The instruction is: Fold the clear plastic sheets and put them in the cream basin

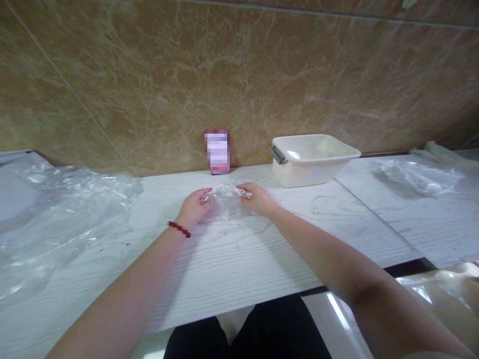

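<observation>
A small clear plastic bag (226,203) lies on the white wood-grain table (239,259) between both my hands. My left hand (194,207), with a red bead bracelet at the wrist, pinches the bag's left edge. At the bag's right edge, the closed fingers of my right hand (258,198) grip the plastic. Both hands rest on the tabletop in front of a small blurred card (217,151) that leans on the wall.
A cream plastic basin (312,159) with a grey handle stands at the back right by the brown marble wall. Crumpled clear plastic sheeting (56,214) covers the left of the table; another clear bag (415,175) lies far right. The table's front edge runs near my lap.
</observation>
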{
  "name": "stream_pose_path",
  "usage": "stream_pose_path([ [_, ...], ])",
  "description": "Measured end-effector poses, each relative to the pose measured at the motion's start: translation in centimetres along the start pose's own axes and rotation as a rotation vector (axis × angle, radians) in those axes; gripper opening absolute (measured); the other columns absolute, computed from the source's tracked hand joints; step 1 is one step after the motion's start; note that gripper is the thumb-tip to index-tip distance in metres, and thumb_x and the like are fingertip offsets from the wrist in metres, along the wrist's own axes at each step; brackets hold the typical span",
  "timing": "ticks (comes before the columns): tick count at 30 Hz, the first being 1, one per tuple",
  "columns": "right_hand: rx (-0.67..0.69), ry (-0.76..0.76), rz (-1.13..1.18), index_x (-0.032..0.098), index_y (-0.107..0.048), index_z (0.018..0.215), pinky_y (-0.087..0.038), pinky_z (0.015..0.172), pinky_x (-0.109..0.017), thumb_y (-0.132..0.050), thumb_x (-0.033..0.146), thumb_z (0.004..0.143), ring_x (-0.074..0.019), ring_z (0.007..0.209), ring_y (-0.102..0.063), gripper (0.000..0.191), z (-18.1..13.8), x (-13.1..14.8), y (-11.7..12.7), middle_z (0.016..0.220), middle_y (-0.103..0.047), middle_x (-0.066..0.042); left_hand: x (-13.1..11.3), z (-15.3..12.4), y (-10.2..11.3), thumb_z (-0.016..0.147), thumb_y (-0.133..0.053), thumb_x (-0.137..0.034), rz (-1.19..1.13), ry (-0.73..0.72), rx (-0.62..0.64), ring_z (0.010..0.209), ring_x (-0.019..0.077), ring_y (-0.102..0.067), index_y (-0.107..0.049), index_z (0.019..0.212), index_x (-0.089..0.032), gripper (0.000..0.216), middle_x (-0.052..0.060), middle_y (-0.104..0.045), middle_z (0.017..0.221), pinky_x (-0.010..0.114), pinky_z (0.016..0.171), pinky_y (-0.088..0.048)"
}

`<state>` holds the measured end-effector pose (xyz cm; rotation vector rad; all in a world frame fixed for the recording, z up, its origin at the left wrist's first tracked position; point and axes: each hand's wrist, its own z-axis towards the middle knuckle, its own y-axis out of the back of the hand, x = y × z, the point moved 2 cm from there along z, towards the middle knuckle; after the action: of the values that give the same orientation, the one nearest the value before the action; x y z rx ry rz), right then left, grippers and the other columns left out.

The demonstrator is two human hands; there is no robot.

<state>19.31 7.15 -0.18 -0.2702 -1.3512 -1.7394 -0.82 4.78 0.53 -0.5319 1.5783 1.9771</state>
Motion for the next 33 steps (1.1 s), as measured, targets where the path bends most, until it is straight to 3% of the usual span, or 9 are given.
stream_pose_path([
  [7, -0.068, -0.013, -0.125, 0.015, -0.056, 0.098, -0.039, 0.082, -0.027, -0.050, 0.014, 0.067, -0.0142, 0.092, -0.050, 0.032, 0.01, 0.11, 0.34, 0.098, -0.056, -0.007, 0.45, 0.48, -0.54, 0.072, -0.048, -0.025, -0.010, -0.002, 0.040, 0.091, 0.0146, -0.055, -0.050, 0.111, -0.015, 0.040, 0.007, -0.054, 0.110, 0.023, 0.077, -0.045],
  [12, -0.042, -0.031, -0.114, 0.016, -0.056, 0.099, -0.040, 0.080, -0.026, -0.051, 0.013, 0.066, -0.0136, 0.091, -0.050, 0.033, 0.02, 0.08, 0.32, 0.097, -0.057, -0.005, 0.22, 0.58, -0.34, 0.072, -0.048, -0.025, 0.043, 0.014, 0.045, 0.087, 0.0147, -0.057, -0.050, 0.111, -0.015, 0.041, 0.007, -0.054, 0.111, 0.024, 0.077, -0.044],
  [19, 0.027, -0.022, -0.077, 0.016, -0.056, 0.099, -0.041, 0.076, -0.023, -0.049, 0.013, 0.068, -0.0113, 0.084, -0.052, 0.033, -0.10, 0.43, 0.06, 0.096, -0.057, -0.004, -0.02, 0.37, 0.30, 0.070, -0.049, -0.033, 0.167, 0.017, 0.035, 0.072, 0.0150, -0.057, -0.053, 0.110, -0.017, 0.043, 0.006, -0.060, 0.096, 0.025, 0.071, -0.044],
  [24, 0.022, -0.033, -0.178, 0.015, -0.059, 0.096, -0.038, 0.081, -0.023, -0.049, 0.015, 0.069, -0.0131, 0.091, -0.052, 0.029, -0.01, 0.45, 0.18, 0.098, -0.059, -0.005, 0.16, 0.54, -0.05, 0.069, -0.049, -0.034, 0.222, 0.012, 0.059, 0.072, 0.0163, -0.056, -0.052, 0.110, -0.015, 0.046, 0.007, -0.059, 0.093, 0.026, 0.068, -0.044],
  [29, 0.071, -0.088, -0.315, 0.015, -0.061, 0.094, -0.035, 0.084, -0.025, -0.051, 0.020, 0.069, -0.0149, 0.091, -0.053, 0.027, 0.02, 0.26, 0.28, 0.095, -0.061, -0.007, 0.18, 0.63, -0.28, 0.069, -0.049, -0.033, 0.278, -0.043, 0.074, 0.082, 0.0184, -0.055, -0.053, 0.109, -0.014, 0.044, 0.009, -0.058, 0.099, 0.028, 0.075, -0.042],
  [33, 0.072, -0.090, -0.369, 0.015, -0.061, 0.095, -0.034, 0.084, -0.025, -0.051, 0.023, 0.070, -0.0151, 0.091, -0.052, 0.028, 0.01, 0.10, 0.20, 0.093, -0.061, -0.007, 0.28, 0.43, 0.20, 0.072, -0.046, -0.033, 0.276, -0.023, 0.047, 0.075, 0.0158, -0.056, -0.051, 0.110, -0.013, 0.043, 0.009, -0.058, 0.095, 0.028, 0.075, -0.043],
])
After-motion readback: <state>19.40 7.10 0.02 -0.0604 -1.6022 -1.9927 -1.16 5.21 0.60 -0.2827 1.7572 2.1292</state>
